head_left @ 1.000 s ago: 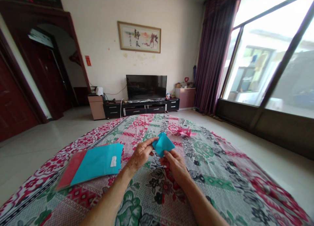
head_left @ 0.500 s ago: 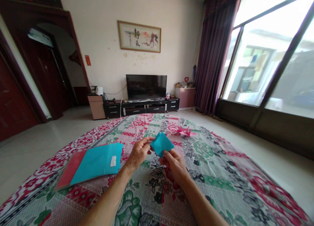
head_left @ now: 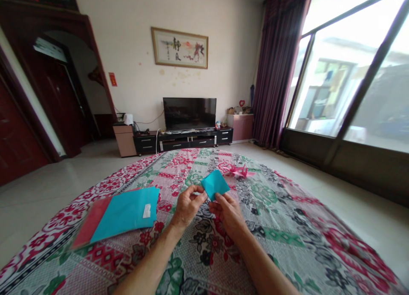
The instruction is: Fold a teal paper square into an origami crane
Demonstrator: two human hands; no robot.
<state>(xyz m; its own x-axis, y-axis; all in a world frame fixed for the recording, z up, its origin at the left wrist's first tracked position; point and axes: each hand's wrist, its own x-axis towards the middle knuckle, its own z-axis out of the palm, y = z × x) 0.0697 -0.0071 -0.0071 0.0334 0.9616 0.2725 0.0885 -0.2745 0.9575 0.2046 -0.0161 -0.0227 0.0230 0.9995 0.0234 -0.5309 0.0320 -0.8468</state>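
Observation:
A small folded blue paper [head_left: 216,184], diamond-shaped, is held up above the patterned tablecloth [head_left: 179,244]. My right hand [head_left: 230,212] pinches its lower corner, thumb on the front face. My left hand [head_left: 191,203] has its thumb and forefinger pressed together at the paper's left edge. Beyond the paper, slightly right, pink folded paper figures [head_left: 242,171] rest on the cloth. To the left of my left hand lies a clear packet of blue and red sheets [head_left: 124,214] with a small white label.
Past the round table's far edge stand a black television [head_left: 189,114] and a low black cabinet [head_left: 204,142]. A purple curtain [head_left: 275,73] and large windows are on the right. Dark red doors are on the left.
The blue paper has moved slightly right and now shows as a flatter diamond, without the raised flap at its left. My left hand has shifted right and down along its left edge.

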